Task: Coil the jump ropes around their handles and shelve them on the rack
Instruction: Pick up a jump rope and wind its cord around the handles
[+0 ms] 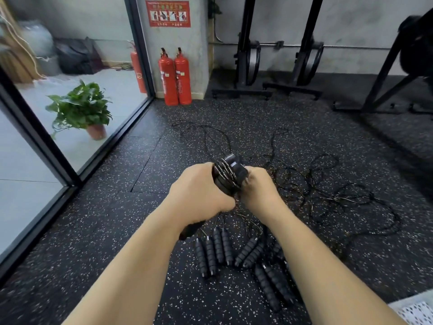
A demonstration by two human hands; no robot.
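My left hand (199, 188) grips a pair of black jump rope handles (228, 173) held together, with thin rope wound in several turns around them. My right hand (260, 187) pinches the rope at the right side of that bundle. The lower ends of the handles stick out below my left wrist. On the speckled floor beneath my arms lie several more black ribbed handles (218, 250), and their thin black ropes (328, 184) spread in loose tangled loops to the right and ahead.
A glass wall with a black frame (58, 158) runs along the left, a potted plant (82, 109) behind it. Two red fire extinguishers (174, 78) stand at a pillar ahead. Black equipment stands (269, 87) line the back wall and right side.
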